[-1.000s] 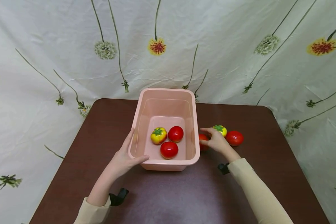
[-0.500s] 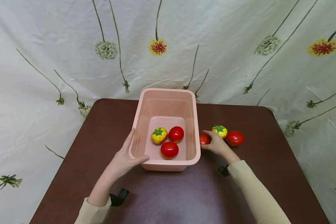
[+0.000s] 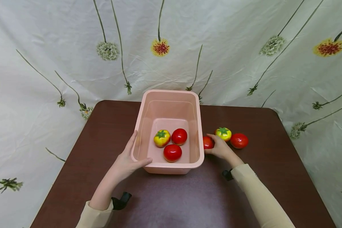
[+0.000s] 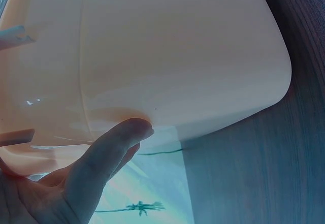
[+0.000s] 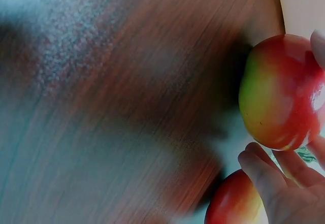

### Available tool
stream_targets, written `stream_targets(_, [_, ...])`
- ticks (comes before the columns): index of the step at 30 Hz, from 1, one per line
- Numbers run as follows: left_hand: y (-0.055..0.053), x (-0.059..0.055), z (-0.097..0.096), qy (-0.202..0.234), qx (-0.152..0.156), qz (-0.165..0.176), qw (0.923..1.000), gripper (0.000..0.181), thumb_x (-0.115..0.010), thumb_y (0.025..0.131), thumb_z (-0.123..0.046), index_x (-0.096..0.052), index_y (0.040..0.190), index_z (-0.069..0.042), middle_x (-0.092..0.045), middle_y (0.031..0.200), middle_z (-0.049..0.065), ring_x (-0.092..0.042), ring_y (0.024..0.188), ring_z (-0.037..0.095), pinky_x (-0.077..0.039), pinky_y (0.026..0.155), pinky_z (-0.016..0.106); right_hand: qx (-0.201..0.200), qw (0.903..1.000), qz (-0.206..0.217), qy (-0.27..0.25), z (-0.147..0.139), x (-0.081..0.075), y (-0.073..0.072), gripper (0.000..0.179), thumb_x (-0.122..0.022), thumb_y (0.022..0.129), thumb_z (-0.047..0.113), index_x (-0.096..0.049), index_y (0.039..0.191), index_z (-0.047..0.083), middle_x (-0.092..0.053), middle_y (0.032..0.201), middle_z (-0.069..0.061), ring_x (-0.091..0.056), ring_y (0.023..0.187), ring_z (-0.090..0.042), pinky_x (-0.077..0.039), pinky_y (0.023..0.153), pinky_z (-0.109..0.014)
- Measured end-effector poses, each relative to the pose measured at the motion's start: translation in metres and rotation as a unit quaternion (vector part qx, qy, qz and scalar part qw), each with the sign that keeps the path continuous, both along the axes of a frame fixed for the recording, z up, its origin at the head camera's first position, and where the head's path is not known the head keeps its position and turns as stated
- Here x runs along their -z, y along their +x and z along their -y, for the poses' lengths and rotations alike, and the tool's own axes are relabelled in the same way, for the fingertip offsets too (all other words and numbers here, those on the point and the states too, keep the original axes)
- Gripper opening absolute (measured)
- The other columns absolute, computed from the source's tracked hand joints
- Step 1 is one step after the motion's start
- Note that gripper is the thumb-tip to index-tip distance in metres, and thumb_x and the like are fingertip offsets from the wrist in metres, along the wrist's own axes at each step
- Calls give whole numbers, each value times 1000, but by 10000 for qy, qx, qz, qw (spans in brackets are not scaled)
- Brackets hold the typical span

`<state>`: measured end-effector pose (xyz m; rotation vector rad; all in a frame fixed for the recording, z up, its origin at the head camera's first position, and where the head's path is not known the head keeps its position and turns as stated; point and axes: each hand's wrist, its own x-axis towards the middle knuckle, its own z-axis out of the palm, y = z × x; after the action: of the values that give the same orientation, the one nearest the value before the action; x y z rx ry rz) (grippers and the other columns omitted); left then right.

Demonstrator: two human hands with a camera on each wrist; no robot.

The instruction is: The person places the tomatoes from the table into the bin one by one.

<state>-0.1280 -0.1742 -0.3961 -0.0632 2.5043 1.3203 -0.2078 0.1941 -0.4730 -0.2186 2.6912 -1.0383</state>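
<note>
A pink plastic bin (image 3: pixel 171 172) stands on the table with three glossy tomatoes inside: a yellow one with a green calyx (image 3: pixel 162 138) and two red ones. My left hand (image 3: pixel 125 164) grips its near left corner, the thumb along the near side and the fingers on the left wall; the left wrist view shows the thumb (image 4: pixel 111 153) against the outer wall. Just right of the bin, my right hand (image 3: pixel 222 148) holds a red tomato (image 3: pixel 207 143), fingers on the far side and thumb nearer. Its yellow-green underside (image 5: pixel 277 92) shows in the right wrist view.
Beyond the right hand lie a yellow tomato (image 3: pixel 223 134) with a green calyx and another red tomato (image 3: pixel 239 140). The dark brown table (image 3: pixel 171 202) ends at the back against a white flowered cloth (image 3: pixel 231 63).
The fingers of my right hand have come down around the red tomato beside the bin, drawing slightly right and nearer. My left hand and the bin stay in place.
</note>
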Motion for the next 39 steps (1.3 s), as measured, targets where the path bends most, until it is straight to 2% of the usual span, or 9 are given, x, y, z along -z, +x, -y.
stream_targets(8, [2, -2, 0, -14, 22, 39, 10000, 117, -77, 76, -56, 5, 158, -38, -14, 165, 14, -31, 142, 41, -32, 111, 64, -33, 9998, -140, -126, 1, 3, 2, 78, -81, 77, 13, -42, 142, -9, -51, 136, -31, -52, 121, -46, -43, 105, -58])
stream_targets(18, [2, -1, 0, 1, 18, 18, 10000, 116, -77, 77, -55, 4, 158, -38, -14, 165, 13, -30, 143, 40, -30, 113, 63, 36, 9998, -212, -12, 4, 4, 4, 77, -81, 77, 13, -44, 142, -7, -52, 135, -30, -53, 121, -46, -43, 105, -58])
stream_targets(31, [1, -2, 0, 54, 11, 9, 10000, 117, -78, 77, -53, 4, 158, -36, -14, 165, 14, -32, 142, 40, -31, 113, 61, 183, 9998, -52, -77, 3, -9, 3, 79, -81, 79, 15, -42, 145, -2, -51, 139, -27, -52, 122, -45, -47, 102, -56])
stream_targets(39, [2, -3, -1, 73, 29, -24, 10000, 116, -78, 77, -53, 3, 158, -36, -16, 164, 14, -34, 141, 39, -33, 112, 60, 459, 9989, 103, -88, -3, -17, 2, 84, -82, 80, 26, -40, 148, 2, -45, 146, -26, -46, 130, -45, -44, 103, -59])
